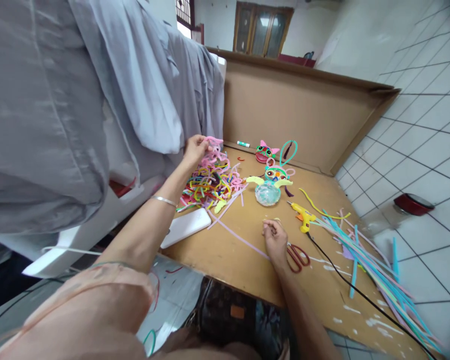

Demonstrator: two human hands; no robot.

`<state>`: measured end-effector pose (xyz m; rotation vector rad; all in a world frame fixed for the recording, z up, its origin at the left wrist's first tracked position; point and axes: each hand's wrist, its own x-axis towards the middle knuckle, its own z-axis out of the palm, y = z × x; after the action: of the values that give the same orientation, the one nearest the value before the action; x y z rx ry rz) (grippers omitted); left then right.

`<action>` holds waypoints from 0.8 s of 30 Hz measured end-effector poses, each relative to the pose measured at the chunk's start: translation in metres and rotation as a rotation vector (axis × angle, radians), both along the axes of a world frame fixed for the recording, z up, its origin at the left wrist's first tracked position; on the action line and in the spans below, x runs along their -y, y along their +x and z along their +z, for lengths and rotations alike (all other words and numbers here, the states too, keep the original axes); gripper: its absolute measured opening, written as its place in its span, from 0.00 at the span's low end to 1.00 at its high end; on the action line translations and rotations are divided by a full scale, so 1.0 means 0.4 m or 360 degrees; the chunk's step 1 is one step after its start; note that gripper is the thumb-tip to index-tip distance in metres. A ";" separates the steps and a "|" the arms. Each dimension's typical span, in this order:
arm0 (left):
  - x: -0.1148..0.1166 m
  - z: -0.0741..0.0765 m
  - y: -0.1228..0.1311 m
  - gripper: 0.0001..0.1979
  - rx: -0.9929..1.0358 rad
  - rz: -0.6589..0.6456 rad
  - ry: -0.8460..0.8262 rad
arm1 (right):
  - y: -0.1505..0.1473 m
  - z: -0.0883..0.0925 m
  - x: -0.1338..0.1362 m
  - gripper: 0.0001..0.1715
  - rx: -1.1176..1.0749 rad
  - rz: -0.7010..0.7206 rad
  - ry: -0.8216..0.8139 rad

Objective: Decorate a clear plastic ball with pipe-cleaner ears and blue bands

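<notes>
My left hand (197, 148) reaches to the far left of the table, its fingers pinched on a pink pipe cleaner (213, 141) at the top of a heap. Beneath it lies the heap of bent, multicoloured pipe cleaners (206, 186). My right hand (276, 239) rests closed near the front; whatever its fingers hold is hidden. Red-handled scissors (299, 257) lie against that hand's right side, their blades partly covered. Beyond it sits a rounded, greenish clear object (267, 194) with pale yellow fuzzy pieces at its top.
A yellow glue gun (303, 216) with a black cord lies right of centre. Long pipe cleaners (375, 270) spread along the right side. Two decorated animal heads, one red and pink (264, 153), one teal (275, 173), stand behind. A white phone-like slab (187, 227) lies at the left edge.
</notes>
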<state>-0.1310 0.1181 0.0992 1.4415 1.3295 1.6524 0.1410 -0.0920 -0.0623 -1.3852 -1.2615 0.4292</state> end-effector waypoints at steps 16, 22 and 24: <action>0.294 -0.010 0.041 0.16 -0.2266 -0.0340 -0.0189 | -0.210 0.168 -0.088 0.33 0.0184 0.0614 0.0162; 0.310 -0.042 0.048 0.15 -0.2167 -0.0466 -0.0019 | -0.284 0.166 -0.194 0.23 0.0026 0.0649 0.0047; 0.301 -0.058 0.044 0.17 -0.1967 -0.0562 0.0046 | -0.288 0.165 -0.206 0.13 0.0013 0.0589 -0.0025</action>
<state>-0.1135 -0.0023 0.0760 2.6818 1.4275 0.4411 0.0259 -0.0097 0.0036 -1.1662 -1.5291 0.6877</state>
